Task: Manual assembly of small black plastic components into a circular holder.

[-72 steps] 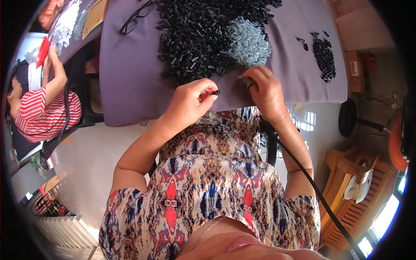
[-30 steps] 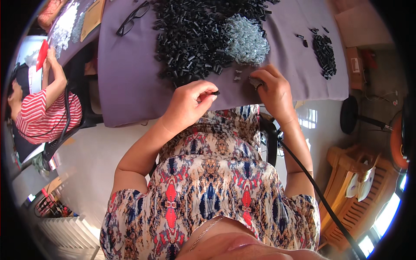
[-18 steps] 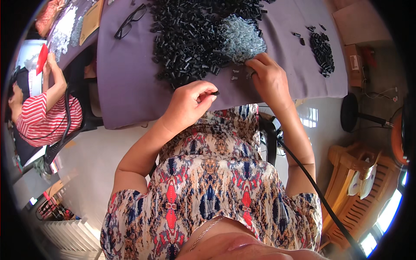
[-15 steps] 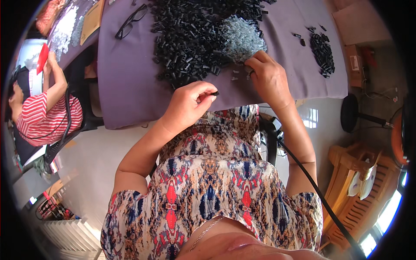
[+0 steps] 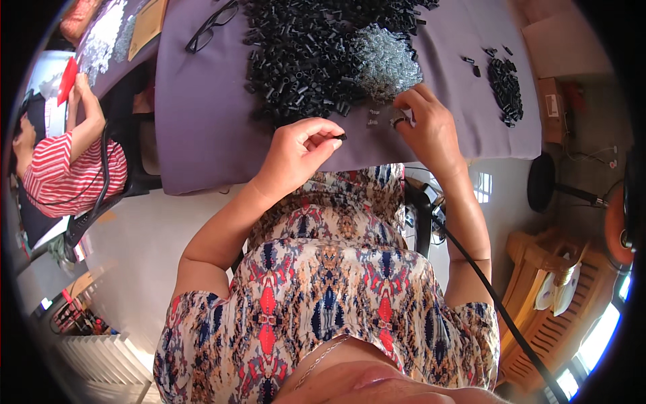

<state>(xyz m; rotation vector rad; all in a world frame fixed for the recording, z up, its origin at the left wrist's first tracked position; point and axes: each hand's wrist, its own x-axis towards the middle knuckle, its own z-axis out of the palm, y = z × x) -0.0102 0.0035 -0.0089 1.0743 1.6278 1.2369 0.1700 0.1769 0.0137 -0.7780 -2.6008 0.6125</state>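
Our left hand (image 5: 299, 149) pinches small black piece (image 5: 342, 137) between thumb and fingers. Our right hand (image 5: 432, 128), fingers curled, grip unclear, sits beside clear pile (image 5: 385, 60). Black tube heap (image 5: 296, 74) lies beyond left hand on bench (image 5: 202, 128).

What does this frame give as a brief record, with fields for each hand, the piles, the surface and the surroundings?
Left hand: pinches a small black piece at the fingertips
Right hand: just below the clear pile; grip unclear
Loose: a few clear pieces beside the right hand
Piles: large black pile, clear pile at its right, smaller black pile farther right
Surface: purple cloth
Surroundings: eyeglasses left of the piles; co-worker at left
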